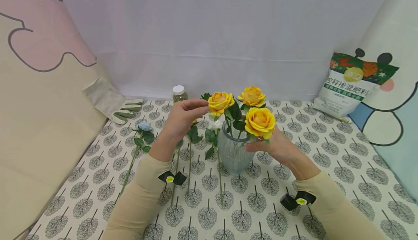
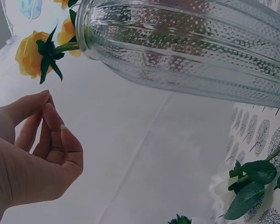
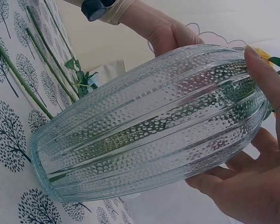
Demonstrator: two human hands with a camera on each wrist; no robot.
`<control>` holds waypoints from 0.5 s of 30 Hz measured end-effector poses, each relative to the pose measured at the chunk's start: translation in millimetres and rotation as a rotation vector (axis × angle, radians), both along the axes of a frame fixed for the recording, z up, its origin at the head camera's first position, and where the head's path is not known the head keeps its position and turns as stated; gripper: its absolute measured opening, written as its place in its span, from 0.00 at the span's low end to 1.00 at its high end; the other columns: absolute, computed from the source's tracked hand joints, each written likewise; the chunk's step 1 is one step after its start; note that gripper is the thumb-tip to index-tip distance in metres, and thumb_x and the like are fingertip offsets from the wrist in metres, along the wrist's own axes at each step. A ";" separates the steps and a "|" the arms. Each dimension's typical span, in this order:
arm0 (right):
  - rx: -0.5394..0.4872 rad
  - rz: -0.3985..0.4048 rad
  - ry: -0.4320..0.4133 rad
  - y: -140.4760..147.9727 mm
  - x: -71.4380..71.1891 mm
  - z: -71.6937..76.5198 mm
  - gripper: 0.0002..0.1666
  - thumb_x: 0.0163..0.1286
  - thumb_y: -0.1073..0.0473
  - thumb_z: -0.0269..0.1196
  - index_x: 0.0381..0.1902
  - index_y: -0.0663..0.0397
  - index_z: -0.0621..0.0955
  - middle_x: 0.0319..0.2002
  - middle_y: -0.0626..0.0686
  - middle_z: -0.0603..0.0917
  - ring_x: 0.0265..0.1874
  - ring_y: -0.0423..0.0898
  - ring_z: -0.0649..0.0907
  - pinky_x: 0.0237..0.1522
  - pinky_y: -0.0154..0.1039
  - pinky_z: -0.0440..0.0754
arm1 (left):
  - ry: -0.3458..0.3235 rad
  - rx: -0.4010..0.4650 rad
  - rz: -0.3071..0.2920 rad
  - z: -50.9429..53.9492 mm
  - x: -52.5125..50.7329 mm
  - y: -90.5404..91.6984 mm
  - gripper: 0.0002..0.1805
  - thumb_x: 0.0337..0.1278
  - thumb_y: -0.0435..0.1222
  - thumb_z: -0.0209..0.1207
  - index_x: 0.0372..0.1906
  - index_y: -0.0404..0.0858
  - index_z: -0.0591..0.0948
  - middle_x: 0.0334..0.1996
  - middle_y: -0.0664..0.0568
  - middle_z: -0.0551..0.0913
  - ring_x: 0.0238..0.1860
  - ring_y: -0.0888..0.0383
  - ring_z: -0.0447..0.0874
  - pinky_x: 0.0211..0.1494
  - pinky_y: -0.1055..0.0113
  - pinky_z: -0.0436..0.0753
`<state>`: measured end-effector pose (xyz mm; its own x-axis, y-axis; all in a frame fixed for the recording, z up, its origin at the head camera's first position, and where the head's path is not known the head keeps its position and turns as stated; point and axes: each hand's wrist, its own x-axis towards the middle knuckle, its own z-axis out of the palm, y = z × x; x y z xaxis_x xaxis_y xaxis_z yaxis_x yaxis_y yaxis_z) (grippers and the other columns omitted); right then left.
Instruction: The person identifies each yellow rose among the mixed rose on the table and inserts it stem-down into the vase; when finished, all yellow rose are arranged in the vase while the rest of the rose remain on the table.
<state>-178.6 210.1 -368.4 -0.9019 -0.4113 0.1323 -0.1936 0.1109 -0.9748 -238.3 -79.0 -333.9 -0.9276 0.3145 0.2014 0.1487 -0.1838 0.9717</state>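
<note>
A ribbed clear glass vase (image 1: 236, 156) stands upright on the tree-print cloth, bearing several yellow roses, among them a front rose (image 1: 260, 122) and a left rose (image 1: 220, 103). My right hand (image 1: 277, 145) grips the vase near its neck, thumb on one side and fingers on the other, as the right wrist view shows. Beside the left rose hovers my left hand (image 1: 183, 120), fingers bent and thumb near the fingertips. In the left wrist view, a small gap parts those fingertips from the yellow rose (image 2: 33, 55), and nothing is held.
Left of the vase lie a blue rose (image 1: 144, 126), a white flower (image 1: 217, 124) and other long stems. Behind them stands a white-capped jar (image 1: 180, 94). Work gloves (image 1: 109, 100) lie at the back left; a fertilizer bag (image 1: 346, 87) leans at the back right.
</note>
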 end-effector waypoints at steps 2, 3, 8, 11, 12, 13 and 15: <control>-0.004 0.005 0.003 -0.1 -0.2 0.1 0.56 0.47 0.72 0.74 0.73 0.56 0.62 0.64 0.57 0.71 0.64 0.56 0.71 0.67 0.61 0.65 | 0.013 -0.005 0.027 1.6 -1.6 -5.9 0.12 0.61 0.28 0.64 0.38 0.50 0.90 0.42 0.55 0.85 0.46 0.56 0.81 0.51 0.64 0.81; -0.006 0.006 0.004 0.0 -0.3 0.2 0.57 0.47 0.73 0.74 0.74 0.57 0.61 0.64 0.57 0.71 0.64 0.56 0.70 0.67 0.61 0.64 | 0.026 -0.029 0.046 1.7 -2.6 -9.2 0.10 0.61 0.30 0.65 0.40 0.48 0.90 0.43 0.54 0.85 0.47 0.56 0.81 0.51 0.64 0.81; -0.013 0.002 -0.006 0.3 -0.3 -0.5 0.56 0.47 0.73 0.74 0.73 0.57 0.62 0.64 0.57 0.71 0.64 0.56 0.70 0.67 0.61 0.65 | 0.195 -0.269 0.220 -2.1 -10.0 -22.2 0.13 0.61 0.38 0.69 0.48 0.37 0.88 0.44 0.50 0.87 0.46 0.53 0.83 0.47 0.63 0.82; -0.020 0.001 -0.009 0.3 -0.2 -0.7 0.55 0.47 0.73 0.74 0.73 0.56 0.62 0.64 0.57 0.70 0.64 0.56 0.69 0.68 0.60 0.64 | 0.324 -0.516 0.354 -6.4 -15.0 -25.4 0.11 0.62 0.37 0.67 0.46 0.36 0.89 0.39 0.48 0.88 0.37 0.54 0.83 0.33 0.65 0.80; -0.018 0.000 -0.007 0.3 -0.3 -0.9 0.55 0.47 0.73 0.74 0.73 0.56 0.63 0.64 0.57 0.70 0.64 0.56 0.70 0.68 0.60 0.64 | 0.348 -0.603 0.382 -8.3 -16.6 -25.9 0.10 0.63 0.37 0.67 0.45 0.36 0.89 0.38 0.48 0.88 0.35 0.54 0.83 0.30 0.65 0.78; -0.016 -0.001 -0.005 0.2 -0.3 -1.0 0.55 0.47 0.73 0.74 0.72 0.56 0.63 0.64 0.57 0.70 0.64 0.56 0.70 0.67 0.60 0.64 | 0.366 -0.683 0.398 -9.7 -17.6 -26.0 0.09 0.64 0.36 0.66 0.45 0.37 0.89 0.38 0.47 0.88 0.33 0.54 0.83 0.27 0.65 0.76; -0.014 -0.002 -0.004 0.0 -0.4 -1.0 0.54 0.47 0.73 0.74 0.72 0.57 0.63 0.63 0.57 0.71 0.63 0.56 0.71 0.66 0.59 0.67 | 0.377 -0.828 0.398 -12.8 -19.9 -26.0 0.09 0.65 0.36 0.65 0.45 0.37 0.90 0.39 0.46 0.89 0.32 0.54 0.84 0.25 0.65 0.76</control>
<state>-179.0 210.1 -369.4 -0.9031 -0.4078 0.1347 -0.1898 0.0976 -0.9770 -258.2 -105.0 -346.7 -0.9166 0.1687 0.3624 0.3778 0.6618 0.6475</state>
